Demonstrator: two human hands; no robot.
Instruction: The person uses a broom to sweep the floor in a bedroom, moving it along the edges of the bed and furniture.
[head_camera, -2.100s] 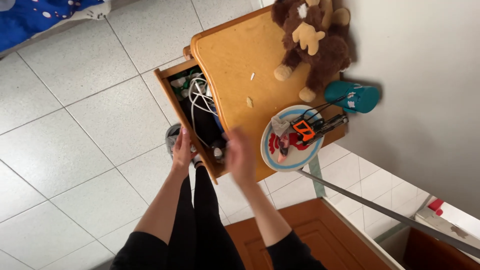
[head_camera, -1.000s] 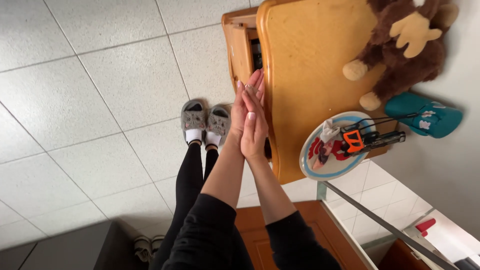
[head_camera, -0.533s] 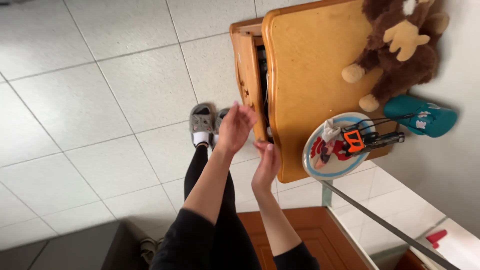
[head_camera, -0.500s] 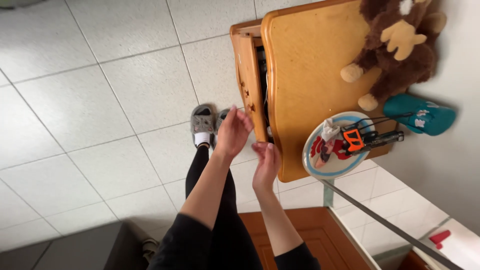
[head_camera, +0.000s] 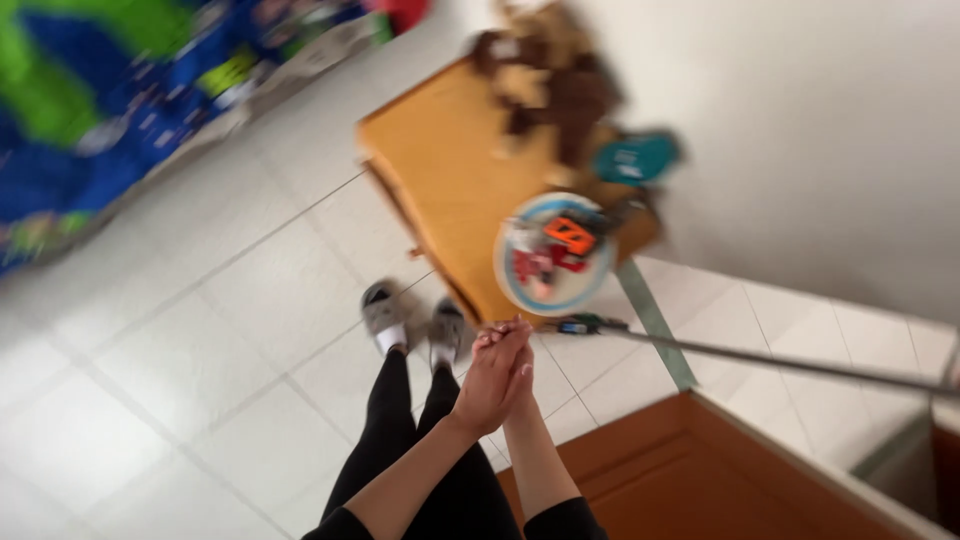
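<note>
My left hand (head_camera: 488, 385) and my right hand (head_camera: 520, 372) are pressed together palm to palm in front of me, with nothing in them. They hover above my feet in grey slippers (head_camera: 385, 316) on the white tiled floor. Just beyond the fingertips stands a low wooden cabinet (head_camera: 445, 185). A round blue-rimmed plate (head_camera: 553, 266) with small red and orange items sits on its near corner. The view is blurred.
A brown plush toy (head_camera: 555, 85) and a teal object (head_camera: 636, 158) sit at the back of the cabinet top. A blue and green bedcover (head_camera: 110, 100) lies at top left. A thin metal rod (head_camera: 780, 361) crosses at right above a brown wooden panel (head_camera: 700, 480).
My hands were apart half a second ago and are pressed together again now. The view has swung, so the cabinet sits farther up and right, and the bedcover has come into view.
</note>
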